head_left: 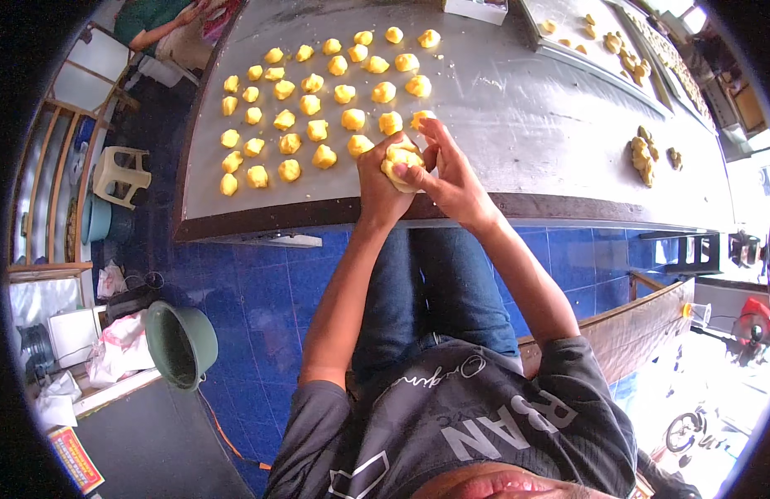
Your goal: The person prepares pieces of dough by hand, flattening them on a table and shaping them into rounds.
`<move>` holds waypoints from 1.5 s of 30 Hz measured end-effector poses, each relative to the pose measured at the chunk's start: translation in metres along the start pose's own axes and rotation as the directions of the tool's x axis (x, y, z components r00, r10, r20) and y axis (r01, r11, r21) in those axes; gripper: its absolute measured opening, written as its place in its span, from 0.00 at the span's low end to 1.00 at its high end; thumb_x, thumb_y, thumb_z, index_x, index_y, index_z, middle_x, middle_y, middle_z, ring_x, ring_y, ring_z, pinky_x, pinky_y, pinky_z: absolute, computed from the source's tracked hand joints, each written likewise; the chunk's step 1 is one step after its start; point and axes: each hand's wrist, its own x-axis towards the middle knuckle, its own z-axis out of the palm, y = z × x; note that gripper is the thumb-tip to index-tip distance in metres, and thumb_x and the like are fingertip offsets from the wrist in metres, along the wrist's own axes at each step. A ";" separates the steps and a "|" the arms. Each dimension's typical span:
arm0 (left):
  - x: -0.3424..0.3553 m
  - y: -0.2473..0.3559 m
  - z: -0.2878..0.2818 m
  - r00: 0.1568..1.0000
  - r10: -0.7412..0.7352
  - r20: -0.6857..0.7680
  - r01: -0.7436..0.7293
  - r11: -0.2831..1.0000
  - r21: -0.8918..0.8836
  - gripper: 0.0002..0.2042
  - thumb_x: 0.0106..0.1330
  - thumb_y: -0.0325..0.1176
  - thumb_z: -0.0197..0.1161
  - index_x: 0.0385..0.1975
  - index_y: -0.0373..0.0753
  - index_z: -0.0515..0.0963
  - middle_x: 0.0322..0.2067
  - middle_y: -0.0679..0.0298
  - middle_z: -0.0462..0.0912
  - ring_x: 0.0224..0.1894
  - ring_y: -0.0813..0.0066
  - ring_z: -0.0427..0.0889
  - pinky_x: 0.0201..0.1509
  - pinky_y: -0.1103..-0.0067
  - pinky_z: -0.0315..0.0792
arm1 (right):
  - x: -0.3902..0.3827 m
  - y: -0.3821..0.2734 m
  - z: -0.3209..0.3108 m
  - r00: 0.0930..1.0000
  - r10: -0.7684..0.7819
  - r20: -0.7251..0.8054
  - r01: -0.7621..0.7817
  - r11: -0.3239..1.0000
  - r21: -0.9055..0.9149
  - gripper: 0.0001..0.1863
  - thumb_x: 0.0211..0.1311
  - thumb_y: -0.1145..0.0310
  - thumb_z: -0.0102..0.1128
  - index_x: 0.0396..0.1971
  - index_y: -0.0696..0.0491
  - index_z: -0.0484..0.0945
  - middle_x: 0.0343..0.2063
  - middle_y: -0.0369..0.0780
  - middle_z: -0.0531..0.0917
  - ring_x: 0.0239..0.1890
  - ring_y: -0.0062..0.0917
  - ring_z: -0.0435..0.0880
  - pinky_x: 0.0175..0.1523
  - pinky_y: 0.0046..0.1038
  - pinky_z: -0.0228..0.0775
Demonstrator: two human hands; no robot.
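A lump of yellow dough (pixel 401 163) is held between my two hands above the near edge of the metal-topped table (pixel 518 133). My left hand (pixel 380 185) cups it from the left with the fingers curled round it. From the right, my right hand (pixel 454 179) presses its thumb on the dough, its fingers bent behind. Just beyond my hands, rows of small yellow dough balls (pixel 353 119) cover the left half of the table. One yellow piece (pixel 421 120) lies right by my right fingertips, partly hidden.
At the table's right lie brown lumps (pixel 643 158); trays (pixel 597 50) with more pieces stand behind. A white box (pixel 476 10) sits at the far edge. Left on the floor are a stool (pixel 120 176) and a green basin (pixel 182 345). Another person's arm (pixel 164 32) shows far left.
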 end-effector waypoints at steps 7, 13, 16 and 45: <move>-0.001 0.000 0.000 0.998 -0.057 -0.029 0.054 0.996 -0.075 0.10 0.47 0.29 0.67 0.22 0.35 0.71 0.19 0.66 0.76 0.24 0.82 0.75 0.28 0.79 0.69 | 0.006 -0.009 -0.006 0.980 0.197 0.038 -0.199 0.979 0.053 0.41 0.50 0.59 0.67 0.57 0.63 0.55 0.32 0.39 0.68 0.33 0.17 0.65 0.37 0.19 0.63; 0.001 0.004 0.003 0.997 0.015 -0.072 -0.015 1.000 0.008 0.09 0.49 0.27 0.65 0.19 0.37 0.69 0.16 0.68 0.74 0.22 0.82 0.74 0.26 0.79 0.68 | 0.007 -0.024 -0.002 0.999 -0.036 -0.020 0.032 0.981 -0.191 0.47 0.44 0.51 0.69 0.57 0.63 0.54 0.41 0.48 0.68 0.45 0.30 0.67 0.46 0.32 0.64; -0.002 -0.004 0.002 0.993 -0.004 -0.114 0.003 1.000 -0.013 0.09 0.48 0.28 0.64 0.18 0.38 0.68 0.16 0.65 0.74 0.19 0.78 0.74 0.24 0.78 0.67 | 0.008 -0.021 0.005 0.985 -0.170 -0.007 0.149 0.879 -0.453 0.48 0.43 0.49 0.69 0.56 0.64 0.55 0.41 0.51 0.69 0.43 0.30 0.70 0.45 0.32 0.65; -0.002 0.007 0.002 0.989 0.130 -0.065 -0.127 0.991 0.044 0.10 0.46 0.28 0.67 0.25 0.35 0.72 0.23 0.61 0.78 0.28 0.71 0.80 0.32 0.77 0.71 | -0.001 -0.013 0.003 0.980 0.179 0.087 -0.199 0.902 0.382 0.36 0.55 0.68 0.63 0.59 0.60 0.52 0.45 0.44 0.72 0.47 0.22 0.71 0.53 0.23 0.63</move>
